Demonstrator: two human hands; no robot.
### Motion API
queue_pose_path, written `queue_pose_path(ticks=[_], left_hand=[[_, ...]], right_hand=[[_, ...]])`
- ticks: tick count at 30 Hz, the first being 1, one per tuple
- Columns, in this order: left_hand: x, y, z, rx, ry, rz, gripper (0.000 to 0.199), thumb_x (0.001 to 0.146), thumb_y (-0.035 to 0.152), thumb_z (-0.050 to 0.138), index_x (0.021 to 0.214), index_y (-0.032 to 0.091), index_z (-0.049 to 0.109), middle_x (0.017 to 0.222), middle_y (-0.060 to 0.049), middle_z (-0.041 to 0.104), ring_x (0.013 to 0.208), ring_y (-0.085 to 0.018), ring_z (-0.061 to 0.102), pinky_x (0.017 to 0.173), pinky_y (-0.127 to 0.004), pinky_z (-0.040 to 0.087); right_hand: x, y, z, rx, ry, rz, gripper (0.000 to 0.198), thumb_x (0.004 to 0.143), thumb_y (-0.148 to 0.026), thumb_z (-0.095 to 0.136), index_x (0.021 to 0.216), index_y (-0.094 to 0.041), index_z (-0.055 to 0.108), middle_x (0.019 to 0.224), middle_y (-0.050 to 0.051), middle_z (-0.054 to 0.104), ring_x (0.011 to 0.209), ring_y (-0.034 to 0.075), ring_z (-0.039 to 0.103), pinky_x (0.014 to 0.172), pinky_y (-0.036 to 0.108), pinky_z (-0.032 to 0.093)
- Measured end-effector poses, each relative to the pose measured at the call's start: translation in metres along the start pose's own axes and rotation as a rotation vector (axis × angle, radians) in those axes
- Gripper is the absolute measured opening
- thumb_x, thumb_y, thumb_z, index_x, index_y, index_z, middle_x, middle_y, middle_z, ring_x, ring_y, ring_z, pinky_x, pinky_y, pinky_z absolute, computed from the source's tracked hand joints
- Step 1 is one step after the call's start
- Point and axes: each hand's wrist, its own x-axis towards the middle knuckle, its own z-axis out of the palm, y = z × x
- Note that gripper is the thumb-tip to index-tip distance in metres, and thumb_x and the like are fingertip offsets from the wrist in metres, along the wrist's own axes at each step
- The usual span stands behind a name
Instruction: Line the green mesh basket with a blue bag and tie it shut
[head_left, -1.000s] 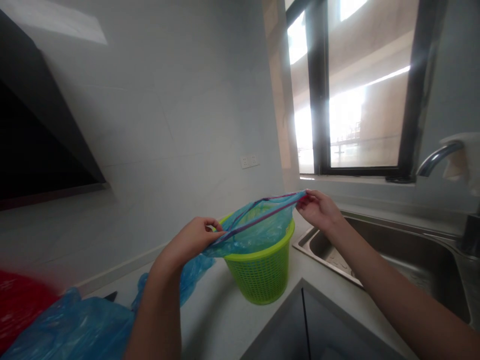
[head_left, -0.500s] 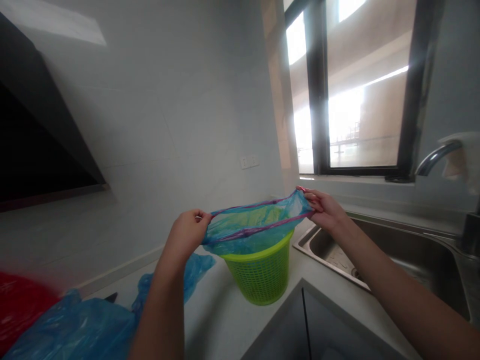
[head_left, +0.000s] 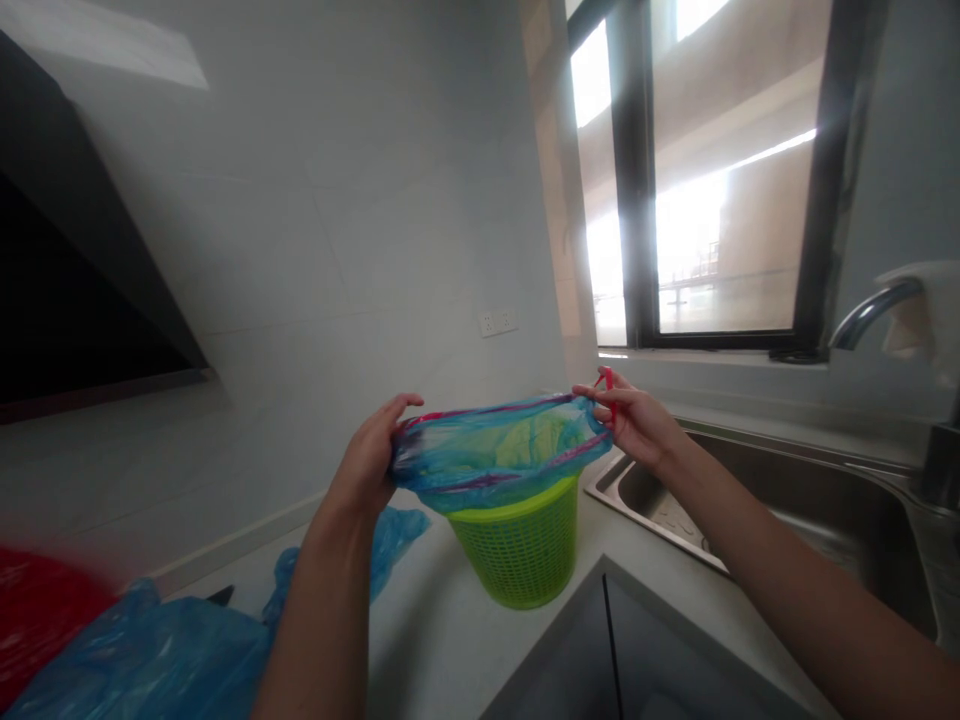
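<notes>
A translucent blue garbage bag (head_left: pixel 480 463) with a red-purple drawstring hangs in the mouth of a bright green mesh basket (head_left: pixel 517 555). Its gathered top is stretched between my hands just above the rim. My left hand (head_left: pixel 373 450) grips the bag's left end, a fingertip sticking out above the edge; the other fingers are partly hidden. At the other end, my right hand (head_left: pixel 630 415) pinches the bag's edge, with a loop of red drawstring (head_left: pixel 610 385) standing up between the fingers.
More blue plastic bags (head_left: pixel 172 650) and a red bag (head_left: pixel 45 620) lie at the lower left. To the right is a steel sink (head_left: pixel 810 500) with a curved faucet (head_left: pixel 877 310). A dark-framed window (head_left: pixel 641 200) and wall sockets (head_left: pixel 498 322) are behind. The basket stands on a white countertop (head_left: pixel 442 640).
The bag's opening has narrowed and bunched. A red drawstring loop now shows at my right hand. My left hand has shifted slightly left and its fingertip has lifted; the basket is unmoved.
</notes>
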Motion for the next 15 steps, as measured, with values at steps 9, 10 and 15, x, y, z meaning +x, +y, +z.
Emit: queue_pose_path(ticks=[9, 10, 15], left_hand=[[-0.02, 0.012, 0.001, 0.584, -0.373, 0.11, 0.036, 0.072, 0.045, 0.081, 0.09, 0.018, 0.067, 0.07, -0.001, 0.063, 0.063, -0.016, 0.055, 0.054, -0.022, 0.038], [-0.021, 0.012, 0.003, 0.613, -0.359, 0.123, 0.035, 0.073, 0.047, 0.079, 0.087, 0.018, 0.068, 0.071, -0.002, 0.063, 0.063, -0.016, 0.055, 0.054, -0.023, 0.038], [-0.019, 0.007, 0.011, 0.512, -0.195, 0.119, 0.043, 0.078, 0.059, 0.07, 0.08, 0.016, 0.071, 0.072, -0.003, 0.064, 0.06, -0.016, 0.053, 0.054, -0.025, 0.041]], right_hand=[[0.006, -0.011, -0.006, 0.129, 0.347, -0.191, 0.034, 0.066, 0.006, 0.05, 0.09, -0.018, 0.05, 0.074, 0.004, 0.07, 0.039, 0.006, 0.043, 0.037, 0.016, 0.043], [0.006, -0.011, -0.005, 0.125, 0.342, -0.205, 0.035, 0.065, 0.005, 0.05, 0.091, -0.019, 0.05, 0.073, 0.003, 0.07, 0.038, 0.006, 0.042, 0.036, 0.015, 0.041], [0.003, -0.007, -0.001, 0.068, 0.273, -0.24, 0.039, 0.063, 0.002, 0.054, 0.094, -0.02, 0.05, 0.071, 0.003, 0.07, 0.038, 0.007, 0.04, 0.035, 0.015, 0.038]])
